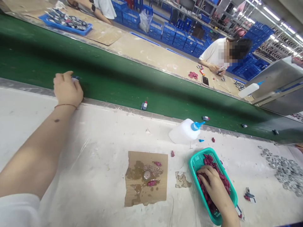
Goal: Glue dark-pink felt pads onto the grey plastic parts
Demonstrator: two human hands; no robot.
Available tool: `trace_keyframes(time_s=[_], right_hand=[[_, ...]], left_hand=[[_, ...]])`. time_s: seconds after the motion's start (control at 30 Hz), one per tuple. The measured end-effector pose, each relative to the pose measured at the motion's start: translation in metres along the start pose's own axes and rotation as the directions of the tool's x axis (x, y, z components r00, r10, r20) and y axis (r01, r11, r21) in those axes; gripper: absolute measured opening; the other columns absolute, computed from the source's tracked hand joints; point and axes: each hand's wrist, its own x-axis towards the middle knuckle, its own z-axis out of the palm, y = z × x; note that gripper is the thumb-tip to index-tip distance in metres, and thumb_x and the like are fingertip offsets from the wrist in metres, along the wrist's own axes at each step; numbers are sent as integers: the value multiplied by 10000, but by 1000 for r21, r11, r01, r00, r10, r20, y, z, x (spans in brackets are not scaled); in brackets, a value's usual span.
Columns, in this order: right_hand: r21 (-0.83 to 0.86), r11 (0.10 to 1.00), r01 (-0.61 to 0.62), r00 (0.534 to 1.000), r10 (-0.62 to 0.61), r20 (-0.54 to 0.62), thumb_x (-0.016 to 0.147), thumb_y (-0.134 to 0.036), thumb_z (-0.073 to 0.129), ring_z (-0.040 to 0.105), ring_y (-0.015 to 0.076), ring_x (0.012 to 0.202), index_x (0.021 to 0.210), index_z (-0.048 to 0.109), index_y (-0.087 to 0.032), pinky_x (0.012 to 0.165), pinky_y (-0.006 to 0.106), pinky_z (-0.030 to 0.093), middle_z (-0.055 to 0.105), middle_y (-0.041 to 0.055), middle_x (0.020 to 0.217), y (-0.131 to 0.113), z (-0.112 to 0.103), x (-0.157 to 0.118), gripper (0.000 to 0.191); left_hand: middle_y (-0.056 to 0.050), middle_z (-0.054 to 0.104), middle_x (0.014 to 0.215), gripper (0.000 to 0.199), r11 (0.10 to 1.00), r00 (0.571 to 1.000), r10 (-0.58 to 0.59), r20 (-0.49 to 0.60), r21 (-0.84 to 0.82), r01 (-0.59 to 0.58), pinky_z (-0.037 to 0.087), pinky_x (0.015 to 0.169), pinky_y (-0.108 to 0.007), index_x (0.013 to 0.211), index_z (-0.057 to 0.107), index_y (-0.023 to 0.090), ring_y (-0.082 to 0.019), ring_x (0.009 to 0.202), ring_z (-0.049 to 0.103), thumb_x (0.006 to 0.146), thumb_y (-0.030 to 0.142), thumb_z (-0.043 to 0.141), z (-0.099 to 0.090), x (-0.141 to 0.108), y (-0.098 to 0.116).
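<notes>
Reaching over the green belt (111,85) at the left, my left hand (67,88) has its fingers curled around a small dark piece (75,77), only partly visible. My right hand (211,181) is inside the green basket (193,171), its bent fingers touching the dark red pieces (224,183); whether it grips one is hidden. Left of the basket lies a stained cardboard square (134,197) with a round cap (147,175) and two red pieces (151,183) on it. A white bottle (183,132) with a blue nozzle lies behind the basket.
Small assembled pieces (144,105) lie spaced along the belt. A heap of grey parts (284,170) is at the right. Across the belt, a person (215,52) works near a phone (205,81); a blue tray (66,25) of pieces sits at the far left.
</notes>
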Motion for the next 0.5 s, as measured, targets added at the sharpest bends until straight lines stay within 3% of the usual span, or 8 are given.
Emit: trace_keyframes(time_s=[0.07, 0.13, 0.23, 0.33, 0.4, 0.5], right_hand=[[51, 998, -20, 1000, 21, -16, 914, -342, 539, 659, 267, 911, 820, 668, -251, 832, 430, 552, 689, 75, 933, -3, -3, 0, 183], [127, 990, -59, 998, 62, -19, 908, -387, 559, 661, 263, 915, 829, 662, -249, 831, 417, 551, 697, 71, 928, -5, -6, -1, 189], [330, 932, -149, 985, 169, -34, 897, -453, 591, 686, 244, 903, 874, 653, -238, 771, 356, 568, 726, 74, 941, -13, -12, -4, 225], [585, 799, -139, 963, 247, -109, 883, -466, 634, 711, 215, 814, 880, 641, -233, 691, 296, 578, 746, 63, 865, -27, -12, -3, 233], [691, 716, -100, 958, 256, -127, 859, -448, 678, 716, 204, 742, 923, 670, -228, 651, 285, 584, 753, 57, 809, -38, -7, 1, 229], [759, 640, -124, 967, 248, -51, 825, -426, 725, 729, 214, 707, 1011, 733, -212, 626, 307, 604, 776, 80, 819, -57, 8, 11, 283]], left_hand=[[-195, 545, 1339, 446, 991, 995, -42, -86, -132, 31, 391, 1063, -421, 1361, 451, -8, -246, 1154, 543, 927, 16, 346, 2, -6, 4], [-125, 645, 1130, 434, 943, 983, -150, -111, -316, 108, 495, 893, -318, 1320, 480, 26, -141, 828, 596, 945, -9, 265, 4, -20, 9], [-38, 657, 884, 341, 799, 967, -252, 33, -557, 227, 442, 578, -176, 1215, 549, 101, -71, 549, 470, 955, 76, 330, 2, -61, 14], [-42, 682, 876, 264, 705, 941, -153, 303, -634, 319, 465, 574, -205, 1068, 616, 147, -101, 595, 541, 836, 271, 604, -8, -117, 18], [-62, 706, 976, 440, 678, 877, 1, 481, -645, 353, 529, 680, -273, 1063, 628, 182, -159, 717, 626, 694, 387, 752, -17, -153, 22], [-96, 728, 1020, 541, 629, 768, 118, 630, -646, 433, 550, 820, -364, 1016, 627, 199, -255, 926, 689, 626, 532, 799, -28, -194, 30]])
